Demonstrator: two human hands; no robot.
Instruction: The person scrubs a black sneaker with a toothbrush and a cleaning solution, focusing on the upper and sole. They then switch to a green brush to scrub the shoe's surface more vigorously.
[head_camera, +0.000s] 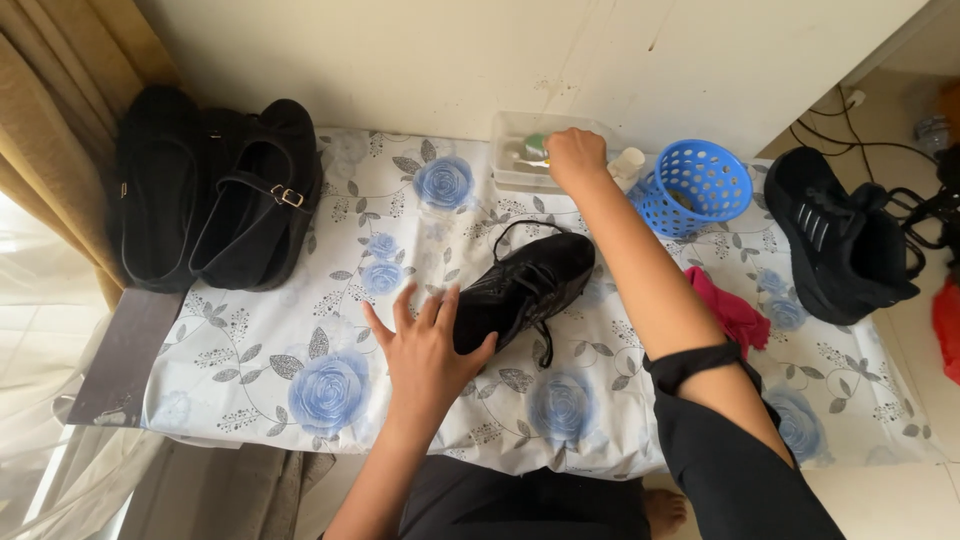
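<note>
head view. item one: black lace-up shoe (525, 288), lying at the middle of the table, toe toward the far right, laces loose. left hand (425, 350) rests on its near end, fingers spread flat, thumb hooked round the heel; open, not clasped. right hand (575, 157) reaches to the far edge, closed round a small brush with a pale handle (530, 161), held over a clear plastic tub (512, 150). beside the tub: a small white cup (628, 163), then a blue perforated basket (700, 185). pink cloth (732, 310) lies just right of the forearm. second black sneaker (838, 240) at the right end. pair of black buckled shoes (215, 195) at the left end. all on a tablecloth printed with blue roses (330, 390).
</note>
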